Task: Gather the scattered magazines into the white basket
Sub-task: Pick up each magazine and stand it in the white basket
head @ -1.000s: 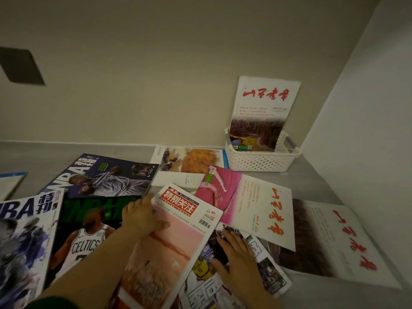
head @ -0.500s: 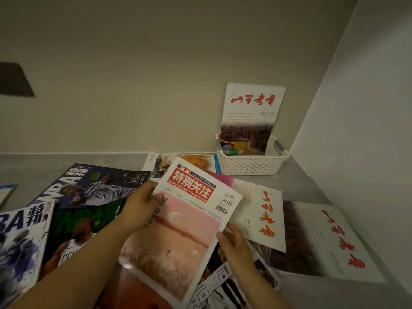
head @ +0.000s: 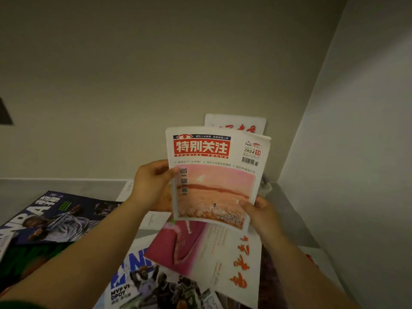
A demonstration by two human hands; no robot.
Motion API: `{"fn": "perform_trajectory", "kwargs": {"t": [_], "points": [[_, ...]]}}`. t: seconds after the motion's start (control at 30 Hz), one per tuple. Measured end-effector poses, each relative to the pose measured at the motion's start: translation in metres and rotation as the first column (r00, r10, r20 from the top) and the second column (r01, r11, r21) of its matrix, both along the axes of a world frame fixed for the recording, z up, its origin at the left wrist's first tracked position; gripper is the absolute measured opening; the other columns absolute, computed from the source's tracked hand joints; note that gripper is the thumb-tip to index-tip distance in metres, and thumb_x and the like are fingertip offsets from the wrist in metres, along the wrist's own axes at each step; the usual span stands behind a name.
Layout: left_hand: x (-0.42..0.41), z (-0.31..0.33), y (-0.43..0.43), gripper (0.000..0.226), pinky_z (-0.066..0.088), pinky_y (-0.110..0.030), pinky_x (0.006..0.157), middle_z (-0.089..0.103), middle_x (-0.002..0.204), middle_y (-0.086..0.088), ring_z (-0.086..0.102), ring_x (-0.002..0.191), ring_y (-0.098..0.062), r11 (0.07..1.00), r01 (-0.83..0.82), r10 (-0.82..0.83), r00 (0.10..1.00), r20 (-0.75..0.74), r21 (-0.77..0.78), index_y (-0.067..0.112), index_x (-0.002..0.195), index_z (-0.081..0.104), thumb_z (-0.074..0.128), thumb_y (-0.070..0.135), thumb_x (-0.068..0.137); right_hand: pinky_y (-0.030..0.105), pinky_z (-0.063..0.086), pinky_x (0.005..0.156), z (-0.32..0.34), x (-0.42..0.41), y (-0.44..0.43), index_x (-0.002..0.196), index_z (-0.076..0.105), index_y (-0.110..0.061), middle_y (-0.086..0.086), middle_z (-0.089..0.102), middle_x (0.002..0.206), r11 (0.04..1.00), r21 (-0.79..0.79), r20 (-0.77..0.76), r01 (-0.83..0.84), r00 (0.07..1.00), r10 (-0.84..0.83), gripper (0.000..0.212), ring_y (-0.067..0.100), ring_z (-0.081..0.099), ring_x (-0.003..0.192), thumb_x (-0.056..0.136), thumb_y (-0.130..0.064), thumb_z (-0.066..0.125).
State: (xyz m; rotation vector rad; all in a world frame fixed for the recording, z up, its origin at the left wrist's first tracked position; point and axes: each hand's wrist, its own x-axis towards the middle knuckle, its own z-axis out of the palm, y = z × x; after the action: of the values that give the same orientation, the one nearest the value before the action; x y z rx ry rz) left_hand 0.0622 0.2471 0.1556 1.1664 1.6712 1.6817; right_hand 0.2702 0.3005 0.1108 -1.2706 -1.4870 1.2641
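Observation:
I hold a magazine with a red title block and a pink sunset cover (head: 215,177) upright in the air with both hands. My left hand (head: 151,186) grips its left edge and my right hand (head: 259,211) grips its lower right corner. It hides almost all of the white basket; only a bit of the basket's right end (head: 266,186) shows beside it. Behind it the top of a white magazine with red script (head: 236,124) stands against the back wall. Below lie a pink-and-white magazine (head: 207,253) and several basketball magazines (head: 58,217).
Grey floor runs to the back wall (head: 156,74), and a white wall (head: 356,152) closes in on the right, forming a corner by the basket. A basketball magazine (head: 151,284) lies between my forearms. A dark-covered magazine (head: 270,279) lies at the lower right.
Both hands have lifted the sunset-cover magazine off the pile and raised it upright in front of the basket, covering it. The view has moved closer to the corner.

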Motion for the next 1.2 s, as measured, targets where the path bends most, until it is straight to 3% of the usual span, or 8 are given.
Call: {"fn": "perform_trajectory", "kwargs": {"t": [0.07, 0.17, 0.3, 0.47, 0.67, 1.03, 1.13, 1.2], "points": [[0.009, 0.006, 0.025, 0.020, 0.047, -0.020, 0.067, 0.063, 0.093, 0.002, 0.060, 0.076, -0.010, 0.999, -0.031, 0.031, 0.999, -0.023, 0.032, 0.014, 0.100, 0.066, 0.059, 0.008, 0.082, 0.011, 0.050, 0.050, 0.013, 0.009, 0.028, 0.085, 0.062, -0.014, 0.006, 0.064, 0.086, 0.999, 0.052, 0.000, 0.006, 1.000, -0.006, 0.011, 0.009, 0.060, 0.066, 0.087, -0.007, 0.054], [0.019, 0.013, 0.064, 0.023, 0.044, -0.017, 0.059, 0.062, 0.093, 0.002, 0.058, 0.077, -0.014, 0.997, -0.070, 0.072, 0.997, -0.042, 0.040, 0.007, 0.104, 0.065, 0.059, 0.010, 0.082, 0.021, 0.051, 0.061, 0.022, 0.017, 0.069, 0.100, 0.062, 0.002, 0.013, 0.063, 0.091, 0.992, 0.111, 0.007, 0.057, 0.998, -0.058, 0.017, 0.022, 0.059, 0.073, 0.086, -0.005, 0.055], [0.028, 0.014, 0.112, 0.023, 0.044, -0.017, 0.056, 0.061, 0.094, 0.001, 0.058, 0.081, -0.019, 0.996, -0.087, 0.088, 0.996, -0.017, 0.013, 0.004, 0.105, 0.065, 0.059, 0.007, 0.082, 0.007, 0.045, 0.045, 0.019, 0.020, 0.121, 0.098, 0.062, 0.008, 0.010, 0.060, 0.087, 0.981, 0.148, -0.017, 0.124, 0.992, -0.123, 0.018, 0.014, 0.054, 0.063, 0.084, -0.002, 0.057], [0.033, -0.002, 0.156, 0.021, 0.044, -0.025, 0.075, 0.064, 0.092, -0.001, 0.056, 0.077, -0.016, 0.986, -0.159, 0.154, 0.984, -0.095, -0.050, 0.004, 0.101, 0.067, 0.059, 0.008, 0.082, 0.028, 0.043, 0.070, 0.000, 0.017, 0.168, 0.103, 0.063, -0.001, 0.006, 0.060, 0.087, 0.990, 0.070, -0.028, 0.122, 0.992, -0.120, 0.021, 0.019, 0.056, 0.075, 0.085, -0.010, 0.058], [0.034, -0.036, 0.189, 0.022, 0.040, -0.026, 0.077, 0.069, 0.109, -0.010, 0.054, 0.078, -0.016, 0.941, -0.297, 0.251, 0.934, -0.253, -0.163, 0.013, 0.103, 0.067, 0.057, 0.020, 0.084, 0.030, 0.044, 0.073, -0.037, 0.009, 0.202, 0.109, 0.060, -0.003, 0.018, 0.065, 0.109, 0.996, 0.004, 0.053, 0.089, 0.995, -0.089, 0.026, 0.027, 0.058, 0.092, 0.084, -0.006, 0.056], [0.025, -0.071, 0.226, 0.023, 0.039, -0.026, 0.075, 0.067, 0.111, -0.011, 0.052, 0.078, -0.015, 0.901, -0.356, 0.263, 0.903, -0.339, -0.248, 0.011, 0.107, 0.062, 0.052, 0.017, 0.087, 0.034, 0.046, 0.078, -0.071, -0.016, 0.241, 0.106, 0.056, -0.013, 0.016, 0.062, 0.114, 0.991, -0.039, 0.061, 0.125, 0.991, -0.123, 0.022, 0.033, 0.057, 0.104, 0.087, -0.005, 0.049], [0.026, -0.073, 0.233, 0.034, 0.046, -0.033, 0.080, 0.060, 0.122, -0.010, 0.057, 0.090, -0.020, 0.907, -0.346, 0.276, 0.919, -0.281, -0.241, 0.013, 0.122, 0.049, 0.049, 0.016, 0.088, 0.028, 0.046, 0.075, -0.073, -0.020, 0.244, 0.121, 0.044, -0.011, 0.013, 0.058, 0.120, 0.982, 0.000, 0.004, 0.190, 0.982, -0.190, 0.041, 0.028, 0.057, 0.106, 0.083, -0.003, 0.056], [0.030, -0.078, 0.235, 0.039, 0.050, -0.039, 0.087, 0.057, 0.125, -0.003, 0.056, 0.106, -0.023, 0.933, -0.281, 0.235, 0.949, -0.210, -0.227, 0.018, 0.127, 0.041, 0.048, 0.014, 0.089, 0.033, 0.047, 0.085, -0.073, -0.022, 0.245, 0.127, 0.038, -0.012, 0.012, 0.052, 0.127, 0.981, 0.026, -0.057, 0.193, 0.980, -0.191, 0.049, 0.027, 0.053, 0.113, 0.083, -0.002, 0.056]]}}
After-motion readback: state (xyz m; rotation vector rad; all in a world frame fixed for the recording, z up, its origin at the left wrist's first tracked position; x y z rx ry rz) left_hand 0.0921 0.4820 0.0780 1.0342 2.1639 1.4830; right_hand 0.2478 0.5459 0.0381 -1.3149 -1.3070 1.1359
